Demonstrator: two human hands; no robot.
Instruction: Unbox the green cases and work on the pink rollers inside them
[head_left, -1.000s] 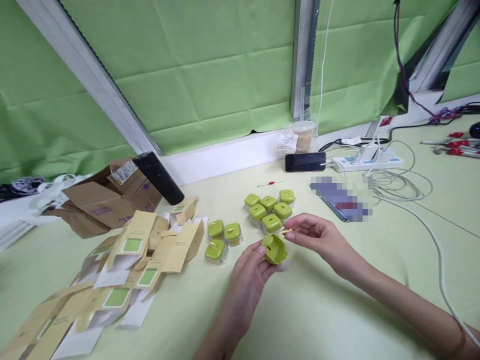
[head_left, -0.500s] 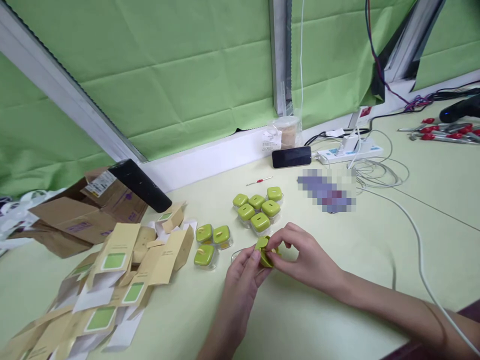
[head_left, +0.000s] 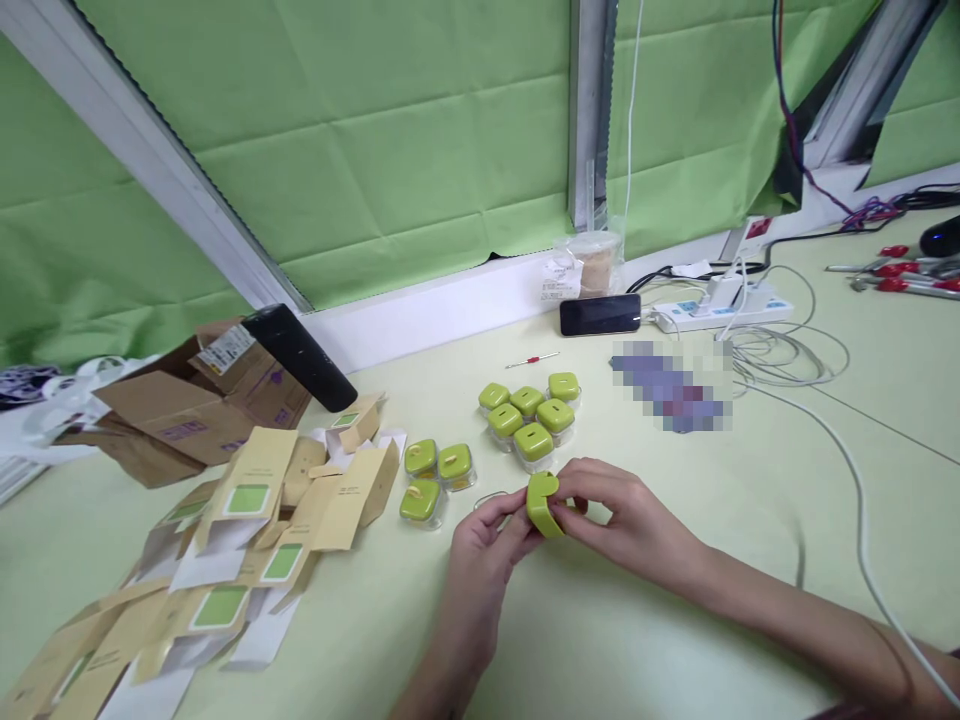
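Observation:
A green lid [head_left: 543, 506] is held up on edge between both hands, above the table near the middle. My left hand [head_left: 491, 545] pinches its left side. On the right side, the fingers of my right hand [head_left: 611, 505] close on the lid and partly hide it. Just behind the hands stand several clear containers with green slotted lids [head_left: 533, 440]. Three more green-lidded containers [head_left: 421, 500], with small yellowish pieces on their lids, sit to the left. Part of a clear rim [head_left: 489, 498] shows beside my left hand.
Flattened and folded cartons [head_left: 322, 500] cover the left, with a brown box [head_left: 187, 410] and a black device [head_left: 300, 355] behind. A phone [head_left: 600, 315], a red-and-silver tool [head_left: 532, 359] and a power strip [head_left: 724, 312] lie further back. A white cable [head_left: 855, 480] crosses the right side.
The green lid has turned, showing its curved outer side where its opened inside showed before. Both hands still hold it. The whole view has shifted slightly, moving the scene to the right.

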